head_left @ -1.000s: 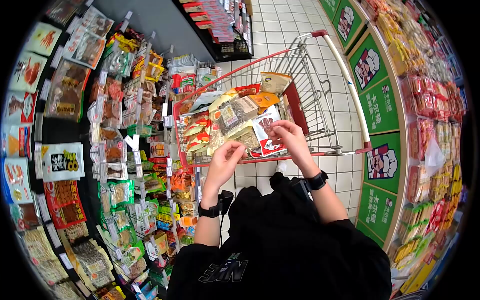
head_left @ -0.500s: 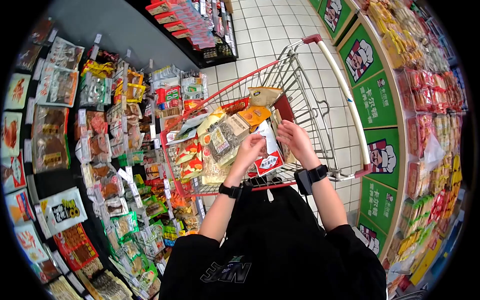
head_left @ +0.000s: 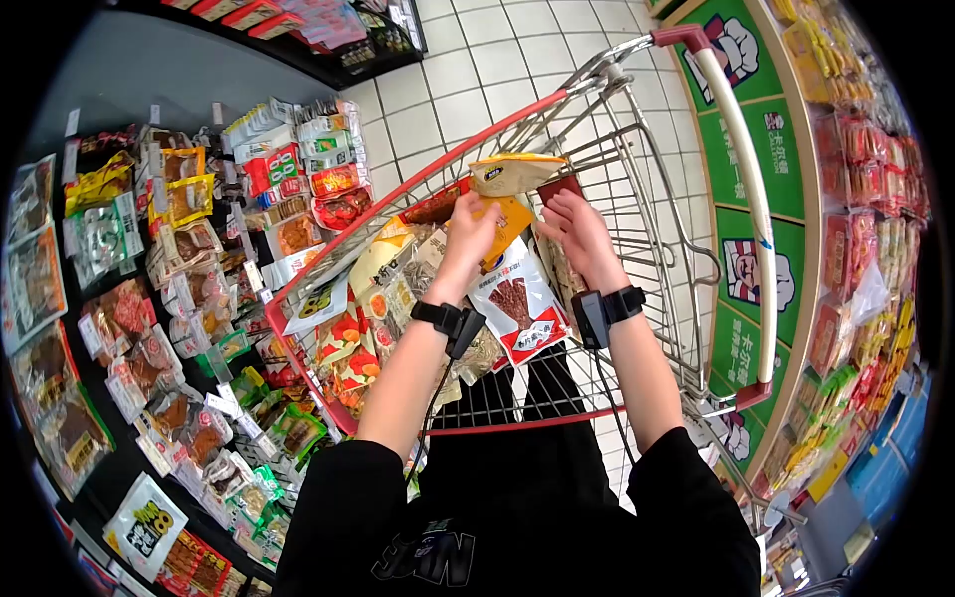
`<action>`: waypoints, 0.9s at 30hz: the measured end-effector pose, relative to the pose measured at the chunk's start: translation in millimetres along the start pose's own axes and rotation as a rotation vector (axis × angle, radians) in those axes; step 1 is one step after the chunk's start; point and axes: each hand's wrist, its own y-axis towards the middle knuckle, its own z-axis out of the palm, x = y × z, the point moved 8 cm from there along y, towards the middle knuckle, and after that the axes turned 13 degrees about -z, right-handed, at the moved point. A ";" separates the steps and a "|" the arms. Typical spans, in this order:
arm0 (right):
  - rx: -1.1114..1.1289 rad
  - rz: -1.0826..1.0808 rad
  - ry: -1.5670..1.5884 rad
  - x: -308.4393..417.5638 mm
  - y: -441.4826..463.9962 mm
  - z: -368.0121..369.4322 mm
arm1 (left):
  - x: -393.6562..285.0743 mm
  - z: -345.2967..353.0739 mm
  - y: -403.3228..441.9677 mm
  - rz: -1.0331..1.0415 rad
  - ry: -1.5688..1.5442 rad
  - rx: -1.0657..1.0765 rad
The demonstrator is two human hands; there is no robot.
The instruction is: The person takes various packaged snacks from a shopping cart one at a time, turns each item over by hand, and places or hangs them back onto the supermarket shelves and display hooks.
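Orange packet [head_left: 511,225]: where the left grip [head_left: 471,235] reaches into the cart, it lies just to that grip's right, between the two hands, its left edge at the fingers.
Left grip: fingers bent in at the orange packet's edge; whether they pinch it, I cannot tell.
Right grip [head_left: 583,237]: loosely open, fingers slightly curled, no item visible in it; it hovers to the right of the orange packet.
Beige packet [head_left: 517,173]: just beyond the left grip and the orange packet, farther from the body.
White-and-red packet [head_left: 518,303]: nearer the body than both grips, between the wrists, printed with dark red strips.
Red-and-yellow packets [head_left: 348,350]: to the left of the left grip, near the left forearm.
Cart handle [head_left: 746,149]: well apart from the right grip, on its right.
Green panels [head_left: 764,264]: beyond the handle, farther right.
Hanging snack packs [head_left: 199,289]: well left of the left grip, outside the cart [head_left: 468,430].
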 end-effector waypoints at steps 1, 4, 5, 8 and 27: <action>-0.010 -0.009 -0.003 -1.6 9.5 0.3 | -1.0 0.8 11.6 0.005 -0.012 0.003; 0.027 0.044 -0.035 -13.5 32.4 7.1 | -8.9 0.0 33.0 0.009 -0.013 -0.049; 0.038 0.063 -0.068 -16.0 35.4 9.9 | -9.1 -0.2 34.6 -0.015 -0.039 -0.078; 0.043 0.075 -0.054 -20.8 50.6 16.6 | -1.5 -4.6 62.7 0.085 -0.007 -0.151; 0.027 -0.036 -0.290 -0.5 -3.0 25.8 | -45.5 -21.4 -44.2 0.236 0.109 -0.111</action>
